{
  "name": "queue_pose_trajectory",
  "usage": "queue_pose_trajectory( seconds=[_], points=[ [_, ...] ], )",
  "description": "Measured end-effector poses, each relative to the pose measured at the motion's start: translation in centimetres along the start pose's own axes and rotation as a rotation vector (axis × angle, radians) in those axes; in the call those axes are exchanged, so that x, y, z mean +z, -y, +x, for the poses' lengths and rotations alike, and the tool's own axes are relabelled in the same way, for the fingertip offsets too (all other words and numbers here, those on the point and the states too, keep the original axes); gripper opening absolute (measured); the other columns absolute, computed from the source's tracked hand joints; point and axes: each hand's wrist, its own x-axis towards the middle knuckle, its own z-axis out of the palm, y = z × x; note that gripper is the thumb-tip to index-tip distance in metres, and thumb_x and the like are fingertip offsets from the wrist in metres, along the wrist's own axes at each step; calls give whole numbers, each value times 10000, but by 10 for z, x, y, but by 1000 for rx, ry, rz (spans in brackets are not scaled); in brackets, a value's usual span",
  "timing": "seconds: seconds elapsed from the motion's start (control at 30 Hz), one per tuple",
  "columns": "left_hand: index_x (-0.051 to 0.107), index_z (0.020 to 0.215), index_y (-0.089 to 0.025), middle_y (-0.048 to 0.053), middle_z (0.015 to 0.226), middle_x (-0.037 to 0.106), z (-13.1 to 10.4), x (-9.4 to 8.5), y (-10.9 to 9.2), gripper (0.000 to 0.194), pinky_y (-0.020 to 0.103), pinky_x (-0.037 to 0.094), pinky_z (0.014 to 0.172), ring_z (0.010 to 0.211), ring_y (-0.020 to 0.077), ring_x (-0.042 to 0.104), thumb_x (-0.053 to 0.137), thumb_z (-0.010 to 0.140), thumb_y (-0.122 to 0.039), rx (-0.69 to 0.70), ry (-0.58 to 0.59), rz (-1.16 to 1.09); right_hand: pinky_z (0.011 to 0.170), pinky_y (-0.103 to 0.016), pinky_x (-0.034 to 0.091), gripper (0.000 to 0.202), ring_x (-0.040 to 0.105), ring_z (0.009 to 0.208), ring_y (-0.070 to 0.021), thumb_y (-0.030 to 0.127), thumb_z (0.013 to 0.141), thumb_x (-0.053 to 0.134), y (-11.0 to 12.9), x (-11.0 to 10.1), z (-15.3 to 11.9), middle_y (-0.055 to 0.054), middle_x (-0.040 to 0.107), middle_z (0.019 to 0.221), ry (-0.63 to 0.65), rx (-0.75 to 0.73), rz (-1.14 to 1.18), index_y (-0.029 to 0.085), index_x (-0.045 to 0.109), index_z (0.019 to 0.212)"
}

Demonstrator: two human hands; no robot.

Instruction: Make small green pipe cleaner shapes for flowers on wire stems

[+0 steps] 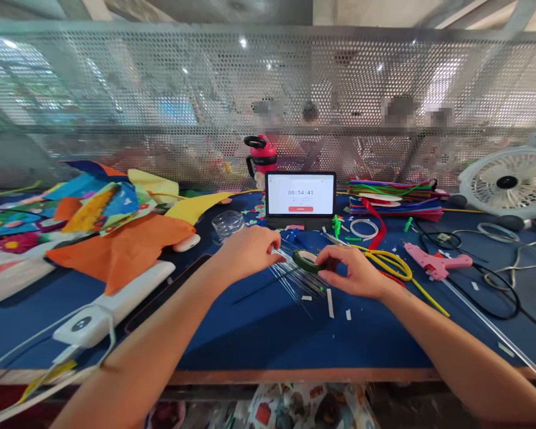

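Note:
In the head view my right hand [351,268] pinches a roll of dark green tape [307,262] by its right side, between thumb and fingers. Left of the roll, my left hand [252,253] is closed, thumb and fingertips near each other; whatever they grip is too small to make out. Beneath and between both hands lies a loose bundle of thin, shiny wires [290,286] on the blue tabletop. A thin dark rod [263,289] slants from under the roll toward the lower left.
A tablet [301,195] showing a timer stands behind my hands, with a clear cup [227,225] to its left. Orange felt [129,250] and a white power strip [116,304] lie left. On the right are a pink glue gun [438,260], yellow cord [395,265] and a fan [507,182].

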Motion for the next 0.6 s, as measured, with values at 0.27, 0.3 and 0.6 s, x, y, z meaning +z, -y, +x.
queue_pose_trajectory(
  seconds=[0.27,0.3,0.6],
  points=[
    [663,677,-185,31,608,622,60,11,-13,218,249,283,543,555,137,496,619,734,-390,8,-359,-244,608,-225,369,126,537,624,-121,294,822,545,-30,-47,12,-5,604,703,-258,185,-539,172,573,834],
    [668,701,-178,29,621,626,66,9,-15,220,247,306,552,551,132,506,613,740,-387,21,-395,-303,601,-224,361,123,543,624,-126,292,823,541,-37,-55,12,-1,601,678,-239,240,-596,173,572,831],
    [646,773,-169,7,591,589,51,-5,-68,229,239,349,499,500,105,492,513,842,-342,289,-374,-657,629,-260,377,160,625,764,-206,251,843,503,-102,-82,-18,-81,676,820,-69,540,-880,153,620,894]
  ],
)
